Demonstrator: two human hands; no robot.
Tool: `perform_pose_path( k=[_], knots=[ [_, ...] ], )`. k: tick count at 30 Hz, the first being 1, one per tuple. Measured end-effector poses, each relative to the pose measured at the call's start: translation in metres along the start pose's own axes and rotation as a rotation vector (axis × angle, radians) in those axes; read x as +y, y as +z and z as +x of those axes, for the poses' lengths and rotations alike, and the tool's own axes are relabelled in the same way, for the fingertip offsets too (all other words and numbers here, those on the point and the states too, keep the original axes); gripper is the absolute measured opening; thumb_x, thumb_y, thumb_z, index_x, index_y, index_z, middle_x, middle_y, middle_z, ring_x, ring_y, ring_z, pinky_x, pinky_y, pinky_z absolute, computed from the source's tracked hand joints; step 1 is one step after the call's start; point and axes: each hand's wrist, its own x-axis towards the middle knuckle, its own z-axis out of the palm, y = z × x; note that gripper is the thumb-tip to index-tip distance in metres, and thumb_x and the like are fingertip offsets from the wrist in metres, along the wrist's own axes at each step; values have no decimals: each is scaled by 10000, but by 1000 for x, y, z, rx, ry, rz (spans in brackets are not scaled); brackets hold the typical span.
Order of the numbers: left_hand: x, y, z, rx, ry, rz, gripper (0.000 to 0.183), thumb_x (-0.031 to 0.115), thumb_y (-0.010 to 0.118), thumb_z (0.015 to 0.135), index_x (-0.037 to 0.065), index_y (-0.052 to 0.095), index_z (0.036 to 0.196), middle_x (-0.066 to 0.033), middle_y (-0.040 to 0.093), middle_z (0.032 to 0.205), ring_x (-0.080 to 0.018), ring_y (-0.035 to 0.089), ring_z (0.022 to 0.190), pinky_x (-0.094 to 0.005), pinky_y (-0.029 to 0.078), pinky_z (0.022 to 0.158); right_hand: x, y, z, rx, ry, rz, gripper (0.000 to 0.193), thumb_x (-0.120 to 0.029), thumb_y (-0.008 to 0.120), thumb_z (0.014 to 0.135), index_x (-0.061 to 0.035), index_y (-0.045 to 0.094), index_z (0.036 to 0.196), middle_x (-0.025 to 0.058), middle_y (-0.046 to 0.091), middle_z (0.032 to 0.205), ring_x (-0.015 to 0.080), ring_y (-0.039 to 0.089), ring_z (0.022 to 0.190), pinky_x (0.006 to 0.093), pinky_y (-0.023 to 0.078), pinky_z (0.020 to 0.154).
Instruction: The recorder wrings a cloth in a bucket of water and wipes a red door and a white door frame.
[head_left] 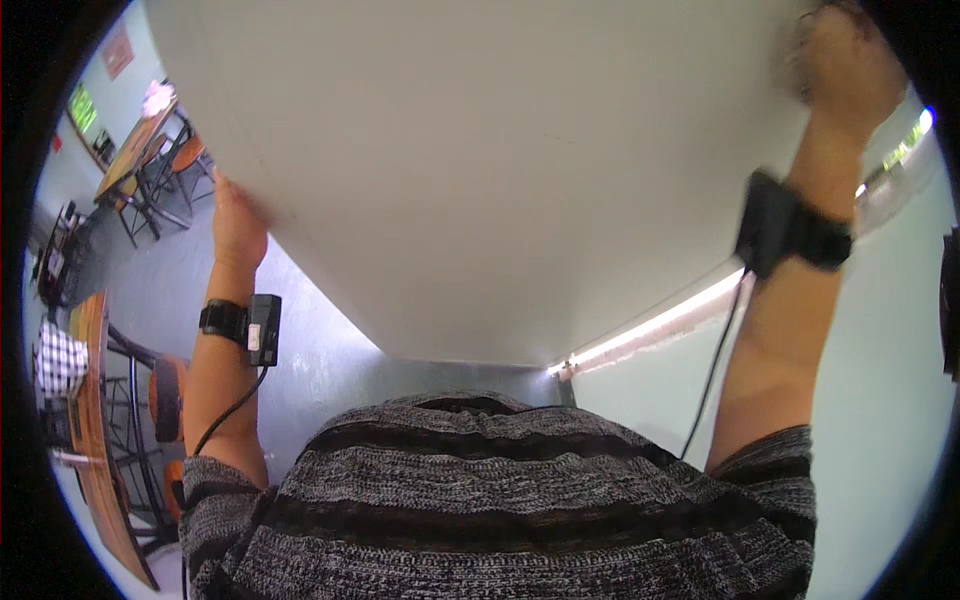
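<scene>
A large pale flat panel (450,180) fills the middle and top of the view, narrowing toward my body. At its left edge is my left hand (240,228), with the thumb pointing up and the other fingers mostly hidden against the panel; the hand looks closed on that edge. High at the panel's far right corner, my right hand (850,65) is raised and blurred. Its fingers look curled in a fist, but what they hold, if anything, is too smeared to name. Both wrists wear black strapped devices with cables.
To the left stand a wooden table (95,400) with a checkered cloth item (62,360), a farther wooden table (135,150), and stools with round seats (188,155) on the grey floor. A pale wall (640,375) runs along the right, with a bright strip of light beside the panel.
</scene>
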Motion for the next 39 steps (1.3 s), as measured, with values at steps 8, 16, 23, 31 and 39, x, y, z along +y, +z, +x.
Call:
perform_pose_path(
  k=[8,16,23,31,39],
  knots=[
    [-7,-19,4,74,-175,177,614,520,337,923,82,329,1352,-64,395,1345,-167,366,1221,-320,270,1011,-127,-7,-225,-648,-276,492,238,-70,595,676,-211,625,866,16,530,938,215,512,724,327,383,571],
    [-85,-8,-71,91,-422,572,666,488,488,861,37,342,1327,-231,409,1285,-317,396,1179,-378,343,973,-136,-6,-281,-972,-369,500,375,-78,598,679,-219,590,1027,16,474,1093,232,484,924,358,391,707],
    [-73,69,-93,-476,-877,-520,599,568,435,864,113,432,1253,-100,503,1214,-245,486,1112,-424,402,927,-197,-5,-252,-1272,304,921,472,-55,563,713,-154,522,1173,190,446,1141,372,458,1040,427,377,925],
    [-90,67,-54,-253,-725,-346,412,394,460,914,83,472,1184,-59,568,1080,-211,543,979,-360,437,877,-37,47,-83,-558,-482,73,627,-186,602,731,-121,392,1319,195,408,1317,336,389,1211,451,330,970],
    [-135,117,8,21,-579,-3,489,338,520,881,40,388,1246,-100,519,1125,-204,505,972,-349,434,778,-4,51,-18,-417,-603,-386,538,-300,537,784,-205,403,1297,117,309,1392,285,264,1299,458,179,1064]
  ],
)
